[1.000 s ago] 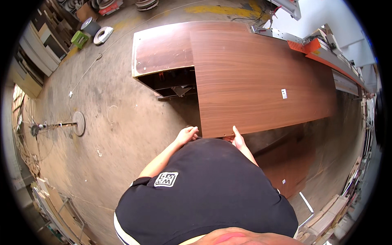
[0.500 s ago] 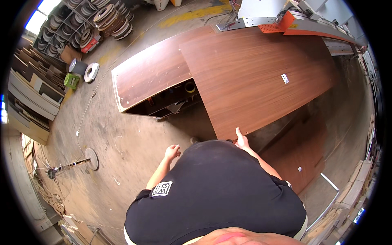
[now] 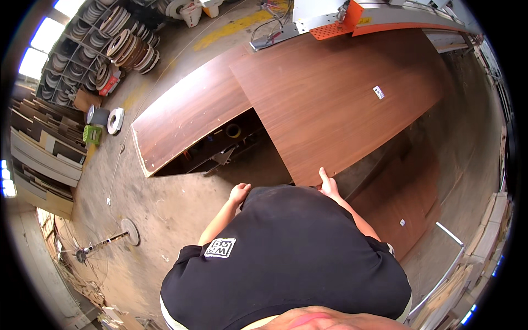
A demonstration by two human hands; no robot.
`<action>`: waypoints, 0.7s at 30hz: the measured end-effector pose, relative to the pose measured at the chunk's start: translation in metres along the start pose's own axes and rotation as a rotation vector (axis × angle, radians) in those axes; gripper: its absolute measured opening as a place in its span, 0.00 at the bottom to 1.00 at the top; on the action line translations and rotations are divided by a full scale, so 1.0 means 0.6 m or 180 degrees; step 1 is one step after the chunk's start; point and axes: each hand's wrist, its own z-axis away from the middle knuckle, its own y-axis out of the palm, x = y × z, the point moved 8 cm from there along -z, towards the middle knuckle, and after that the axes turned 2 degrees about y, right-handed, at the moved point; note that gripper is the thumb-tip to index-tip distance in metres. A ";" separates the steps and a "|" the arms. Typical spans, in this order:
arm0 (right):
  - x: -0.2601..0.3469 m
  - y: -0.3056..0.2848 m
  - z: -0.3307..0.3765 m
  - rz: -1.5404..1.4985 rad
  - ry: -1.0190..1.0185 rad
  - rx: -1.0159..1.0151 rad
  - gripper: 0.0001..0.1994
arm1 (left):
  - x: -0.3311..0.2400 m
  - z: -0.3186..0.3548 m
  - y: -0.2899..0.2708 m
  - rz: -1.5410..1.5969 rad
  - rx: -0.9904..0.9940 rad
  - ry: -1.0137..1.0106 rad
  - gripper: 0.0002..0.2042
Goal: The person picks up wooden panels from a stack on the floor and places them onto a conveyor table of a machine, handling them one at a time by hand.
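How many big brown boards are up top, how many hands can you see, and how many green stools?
Brown boards: 2, left board and right board
Hands: 2, left hand and right hand
Green stool: 1
Total: 5

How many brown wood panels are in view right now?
3: the large panel the right hand grips, one on the bench at left, one lower at right. Others may be hidden.

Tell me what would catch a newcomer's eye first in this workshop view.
First, the large dark brown wood panel filling the upper middle, with the right hand gripping its near edge while the left hand hangs free just left of it. Next, the orange and grey machine along the top edge, and the rack of coiled edge-banding rolls at upper left.
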 end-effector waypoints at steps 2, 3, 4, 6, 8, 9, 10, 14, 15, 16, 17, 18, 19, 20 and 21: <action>0.020 -0.023 -0.002 0.0078 -0.0022 -0.0197 0.35 | -0.064 -0.026 0.003 -0.0173 -0.0072 0.0286 0.20; 0.026 -0.035 -0.009 -0.0062 -0.0161 -0.0340 0.34 | -0.086 -0.034 0.002 -0.0261 -0.0081 0.0331 0.20; 0.029 -0.041 -0.014 -0.0204 -0.0287 -0.0475 0.33 | -0.095 -0.040 -0.001 -0.0354 -0.0095 0.0364 0.20; 0.038 -0.062 -0.022 -0.0363 -0.0469 -0.0760 0.32 | -0.113 -0.057 -0.009 -0.0295 -0.0088 0.0435 0.20; 0.053 -0.082 -0.031 -0.0404 -0.0566 -0.0970 0.33 | -0.133 -0.068 -0.017 -0.0202 0.0048 0.0359 0.20; 0.057 -0.088 -0.035 -0.0544 -0.0679 -0.1169 0.34 | -0.140 -0.069 -0.020 -0.0283 0.0190 0.0351 0.19; 0.055 -0.101 -0.044 -0.0505 -0.0507 -0.1198 0.38 | -0.158 -0.064 -0.027 -0.0463 0.0192 0.0428 0.19; 0.063 -0.121 -0.056 -0.0879 -0.0732 -0.1460 0.37 | -0.129 -0.101 -0.070 -0.0867 0.0410 0.0511 0.19; 0.063 -0.111 -0.049 -0.0652 -0.0639 -0.1354 0.34 | -0.108 -0.117 -0.084 -0.1004 0.0496 0.0520 0.19; 0.057 -0.108 -0.030 -0.0488 -0.0538 -0.1299 0.32 | -0.115 -0.131 -0.097 -0.1197 0.0634 0.0555 0.19; 0.044 -0.104 -0.019 -0.0212 -0.0515 -0.1171 0.29 | -0.131 -0.144 -0.110 -0.1435 0.0747 0.0757 0.18; 0.025 -0.101 -0.005 0.0086 -0.0496 -0.1047 0.27 | -0.152 -0.148 -0.124 -0.1516 0.0854 0.0736 0.17; 0.004 -0.098 0.005 0.0341 -0.0454 -0.0868 0.25 | -0.187 -0.145 -0.137 -0.1599 0.0977 0.0716 0.17; -0.011 -0.092 0.026 0.0633 -0.0412 -0.0769 0.22 | -0.213 -0.146 -0.148 -0.1683 0.1095 0.0686 0.16; -0.018 -0.089 0.052 0.1006 -0.0498 -0.0888 0.20 | -0.221 -0.159 -0.162 -0.1601 0.1082 0.0585 0.15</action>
